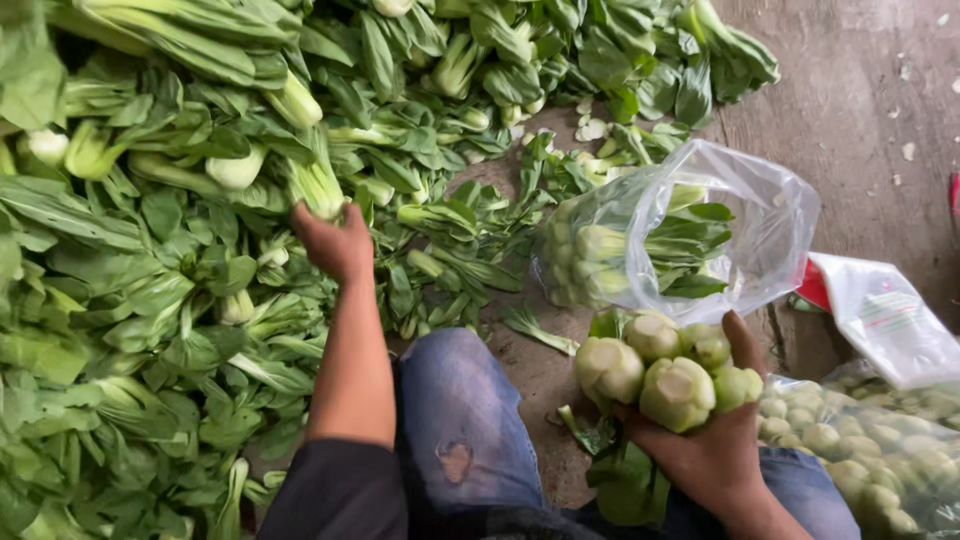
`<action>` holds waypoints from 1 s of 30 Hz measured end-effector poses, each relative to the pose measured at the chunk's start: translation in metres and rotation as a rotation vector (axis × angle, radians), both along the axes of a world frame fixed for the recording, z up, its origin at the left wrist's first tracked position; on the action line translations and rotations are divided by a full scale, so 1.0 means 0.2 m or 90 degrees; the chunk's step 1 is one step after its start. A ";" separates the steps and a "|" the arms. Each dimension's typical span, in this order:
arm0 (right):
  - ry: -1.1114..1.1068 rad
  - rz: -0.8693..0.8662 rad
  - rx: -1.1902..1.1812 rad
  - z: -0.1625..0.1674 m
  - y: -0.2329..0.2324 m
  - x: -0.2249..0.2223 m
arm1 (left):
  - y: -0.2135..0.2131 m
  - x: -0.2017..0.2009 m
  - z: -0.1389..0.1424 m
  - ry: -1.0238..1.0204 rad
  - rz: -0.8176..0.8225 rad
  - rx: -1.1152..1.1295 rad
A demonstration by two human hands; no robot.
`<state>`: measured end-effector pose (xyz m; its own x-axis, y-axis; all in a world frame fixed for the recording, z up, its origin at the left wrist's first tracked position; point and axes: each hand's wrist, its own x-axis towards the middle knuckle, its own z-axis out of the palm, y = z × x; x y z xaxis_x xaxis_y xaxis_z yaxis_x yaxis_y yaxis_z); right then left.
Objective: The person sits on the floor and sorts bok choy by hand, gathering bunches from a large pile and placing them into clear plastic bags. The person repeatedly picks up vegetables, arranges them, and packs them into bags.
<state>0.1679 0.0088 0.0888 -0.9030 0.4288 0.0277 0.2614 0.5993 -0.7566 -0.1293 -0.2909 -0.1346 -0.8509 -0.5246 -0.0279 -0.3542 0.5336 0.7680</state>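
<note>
My left hand [335,243] reaches into a big heap of bok choy [150,250] and closes on the pale stem end of one head [318,185]. My right hand [715,445] grips a bunch of several bok choy heads [660,370], their cut pale bases turned up toward me. Just beyond that bunch lies an open clear plastic bag [760,225] partly filled with more heads.
A filled clear bag of bok choy [880,460] rests at the lower right, with a stack of flat plastic bags [885,315] behind it. Loose leaves and trimmings [590,130] litter the concrete floor [860,90]. My knee in blue jeans [460,410] is between my hands.
</note>
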 end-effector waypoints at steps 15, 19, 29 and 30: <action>0.037 0.341 -0.373 0.13 -0.34 -0.18 | -0.10 0.94 1.03 0.097 -0.573 0.671; 0.018 0.325 -0.516 0.13 -0.38 -0.17 | 0.05 1.06 1.01 0.065 -0.523 0.824; -0.045 0.331 -0.438 0.23 -0.34 -0.16 | 0.10 1.08 0.98 0.091 -0.593 0.642; -0.061 0.374 -0.440 0.26 -0.32 -0.16 | 0.09 1.07 0.97 0.078 -0.595 0.652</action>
<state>0.1357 -0.0549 0.1399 -0.9664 -0.2076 -0.1512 0.1379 0.0771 -0.9874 0.0849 -0.2724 0.0591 -0.8957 0.4420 0.0493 -0.0855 -0.2800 0.9562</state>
